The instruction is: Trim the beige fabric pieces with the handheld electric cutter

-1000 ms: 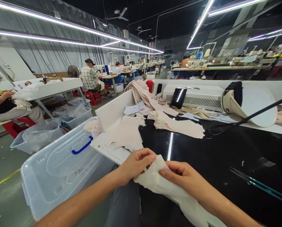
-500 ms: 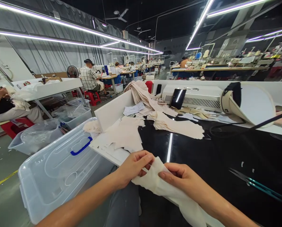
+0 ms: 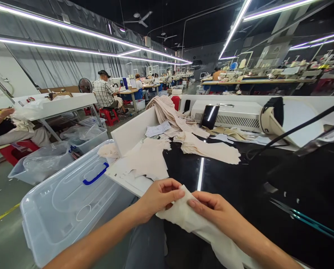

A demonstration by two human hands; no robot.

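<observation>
Two bare hands at the near edge of the table (image 3: 239, 179), and one piece of cream cloth (image 3: 187, 216) between them! The left hand (image 3: 161, 198) has thumb and fingers pinching the cloth's upper tip; the right hand (image 3: 214, 207) pinches it just beside, thumb on top, the rest of the cloth draping down beneath the right forearm. One pair of teal tweezers (image 3: 304, 218) lies on the glossy black top, to the right of the right hand. Beyond the hands, one stack of cream fabric pieces (image 3: 208, 147) rests flat, with a second spread of cut pieces (image 3: 151, 158) to its left and one printed paper slip (image 3: 157, 129) behind that. Further back, one phone (image 3: 210, 116) leans against a white slotted housing (image 3: 234, 114). Down on the left sits one lidded plastic box (image 3: 63, 203), showing one blue handle (image 3: 96, 175). Across the floor, one co-worker in a checked shirt (image 3: 104, 93) sits on a red stool (image 3: 109, 116), and overhead hang two ceiling fans (image 3: 140, 18)
</observation>
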